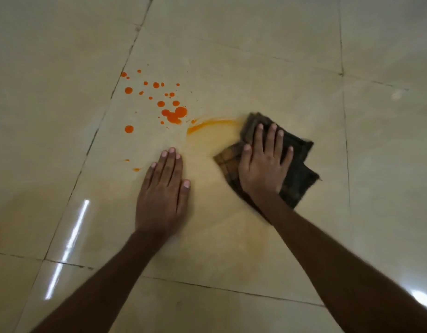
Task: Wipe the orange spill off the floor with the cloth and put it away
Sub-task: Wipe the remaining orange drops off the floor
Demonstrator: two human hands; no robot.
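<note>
Orange drops of the spill point(175, 115) dot the beige floor tile at upper left, with a smeared orange streak point(207, 124) curving toward the cloth. The dark checked cloth point(296, 169) lies folded on the tile right of centre. My right hand point(264, 162) presses flat on top of the cloth, fingers spread. My left hand point(164, 188) rests flat on the bare tile to the cloth's left, fingers together, holding nothing. A pale yellowish film covers the tile between and below the hands.
Glossy beige floor tiles point(388, 164) with dark grout lines fill the view. Light reflections shine at lower left point(75, 231) and lower right point(421, 298). Two small orange specks point(135, 169) lie left of my left hand.
</note>
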